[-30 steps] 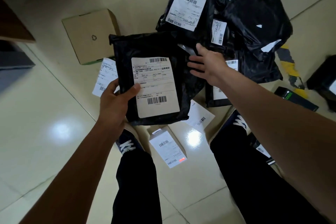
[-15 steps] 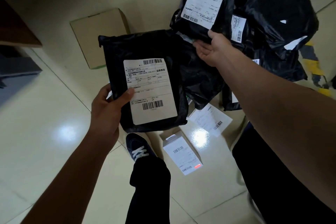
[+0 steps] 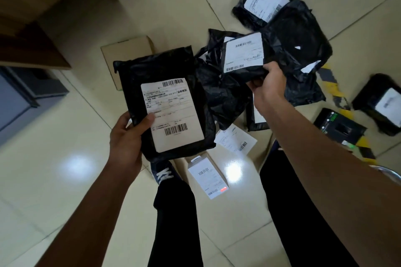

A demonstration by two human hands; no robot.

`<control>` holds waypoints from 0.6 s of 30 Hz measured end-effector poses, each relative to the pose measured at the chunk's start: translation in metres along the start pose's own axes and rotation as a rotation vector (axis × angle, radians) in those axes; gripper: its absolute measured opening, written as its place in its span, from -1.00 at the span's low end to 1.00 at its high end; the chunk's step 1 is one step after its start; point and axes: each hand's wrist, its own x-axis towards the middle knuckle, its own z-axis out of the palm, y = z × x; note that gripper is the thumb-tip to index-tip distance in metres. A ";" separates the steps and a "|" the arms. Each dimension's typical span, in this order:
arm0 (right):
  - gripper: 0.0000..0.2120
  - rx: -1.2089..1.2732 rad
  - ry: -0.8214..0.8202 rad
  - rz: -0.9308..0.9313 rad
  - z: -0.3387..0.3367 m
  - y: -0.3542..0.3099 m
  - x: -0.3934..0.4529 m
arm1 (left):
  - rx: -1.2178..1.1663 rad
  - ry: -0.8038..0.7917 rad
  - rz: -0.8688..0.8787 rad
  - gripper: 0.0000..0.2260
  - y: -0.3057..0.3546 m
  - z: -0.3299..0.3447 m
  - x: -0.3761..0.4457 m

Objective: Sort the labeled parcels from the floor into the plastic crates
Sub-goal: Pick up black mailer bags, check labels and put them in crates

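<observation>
My left hand (image 3: pixel 128 143) grips a flat black parcel (image 3: pixel 165 84) with a large white label by its lower left corner, label facing me. My right hand (image 3: pixel 269 84) is closed on a second black parcel (image 3: pixel 243 54) with a white label, lifted above the pile. Beneath it, more black labeled parcels (image 3: pixel 303 45) lie heaped on the tiled floor. A white labeled box (image 3: pixel 208 180) lies on the floor between my feet. No crate is identifiable in view.
A cardboard box (image 3: pixel 125 52) lies behind the held parcel. A white flat packet (image 3: pixel 236 141) rests on the tiles. Right side: a black parcel (image 3: pixel 382 102), a dark device (image 3: pixel 338 128), yellow-black floor tape (image 3: pixel 332 80). A grey bin (image 3: pixel 19 97) and wooden furniture (image 3: pixel 32 50) stand left.
My right hand took hold of a labeled black parcel in the pile and lifted it. My left hand kept its parcel, raising it slightly; the view shifted.
</observation>
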 end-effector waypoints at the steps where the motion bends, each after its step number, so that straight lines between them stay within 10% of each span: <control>1: -0.85 -0.026 -0.019 -0.019 -0.008 -0.008 -0.010 | 0.006 0.003 0.009 -0.63 0.005 0.000 -0.010; 18: -0.80 -0.482 -0.409 -0.191 -0.086 -0.170 -0.171 | 0.100 -0.078 0.255 -0.61 0.112 -0.031 -0.170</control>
